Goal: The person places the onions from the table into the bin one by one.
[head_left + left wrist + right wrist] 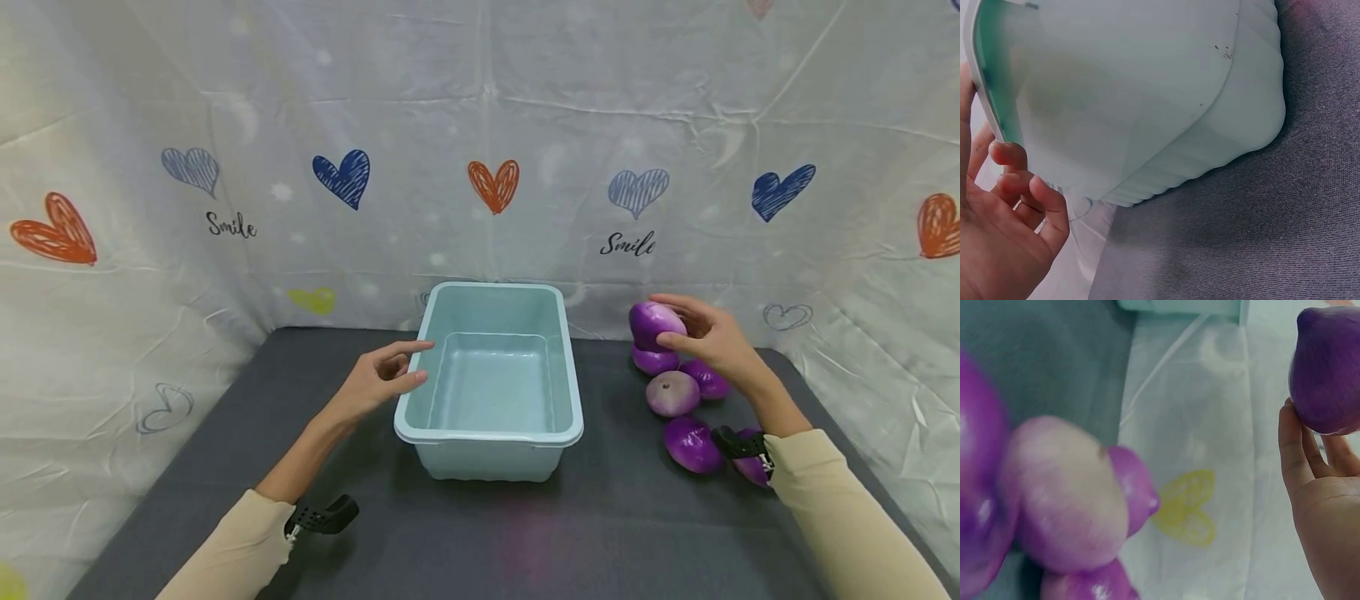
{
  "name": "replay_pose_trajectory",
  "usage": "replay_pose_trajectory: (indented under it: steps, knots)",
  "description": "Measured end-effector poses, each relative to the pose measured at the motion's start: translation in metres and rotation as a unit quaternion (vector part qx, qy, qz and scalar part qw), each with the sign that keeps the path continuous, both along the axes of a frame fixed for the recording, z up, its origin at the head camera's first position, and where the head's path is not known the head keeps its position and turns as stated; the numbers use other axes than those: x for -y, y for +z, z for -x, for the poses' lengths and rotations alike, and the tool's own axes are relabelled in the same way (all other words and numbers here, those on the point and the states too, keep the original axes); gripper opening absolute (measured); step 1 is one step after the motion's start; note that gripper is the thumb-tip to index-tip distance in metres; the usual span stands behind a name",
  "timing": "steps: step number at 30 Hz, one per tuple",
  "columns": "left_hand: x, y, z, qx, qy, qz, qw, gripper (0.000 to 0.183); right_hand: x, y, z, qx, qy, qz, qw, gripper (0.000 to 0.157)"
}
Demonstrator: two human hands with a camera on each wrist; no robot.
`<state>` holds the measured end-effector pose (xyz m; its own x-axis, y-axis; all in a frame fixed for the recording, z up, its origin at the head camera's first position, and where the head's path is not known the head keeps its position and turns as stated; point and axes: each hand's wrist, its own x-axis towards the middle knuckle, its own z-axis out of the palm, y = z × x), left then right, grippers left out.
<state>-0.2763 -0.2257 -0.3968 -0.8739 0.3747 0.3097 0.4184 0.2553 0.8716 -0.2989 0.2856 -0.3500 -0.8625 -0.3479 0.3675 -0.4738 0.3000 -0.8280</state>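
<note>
Glossy purple round onions (692, 445): on dark grey cloth (525, 533), right side.
Left hand (375, 379): thumb and forefinger spread at rim of pale blue-green rectangular plastic tub (489, 461); contact unclear.
Right hand (708, 335): grips another onion (651, 321), raised right of tub.
Backdrop (412, 50): white cloth, printed hearts.

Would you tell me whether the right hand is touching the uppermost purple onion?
Touching: the right wrist view shows fingers of the right hand against the uppermost purple onion without a gap.
</note>
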Motion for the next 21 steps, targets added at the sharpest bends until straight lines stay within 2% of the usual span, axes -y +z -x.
replay_pose_trajectory:
  steps: [7, 13, 21]
  knots:
    - [0.001, 0.001, 0.004, 0.0, -0.009, -0.01, 0.9999, 0.042, 0.023, 0.009, 0.012, 0.0, 0.016, 0.008, 1.0, 0.054]
    - [0.001, 0.002, 0.004, 0.011, -0.004, -0.009, 0.9999, 0.042, 0.041, 0.016, 0.02, -0.021, 0.048, 0.021, 0.998, 0.056]
    - [0.002, 0.006, 0.004, 0.008, -0.017, -0.011, 0.9998, 0.04, 0.067, 0.021, 0.026, -0.024, 0.104, 0.031, 0.994, 0.058]
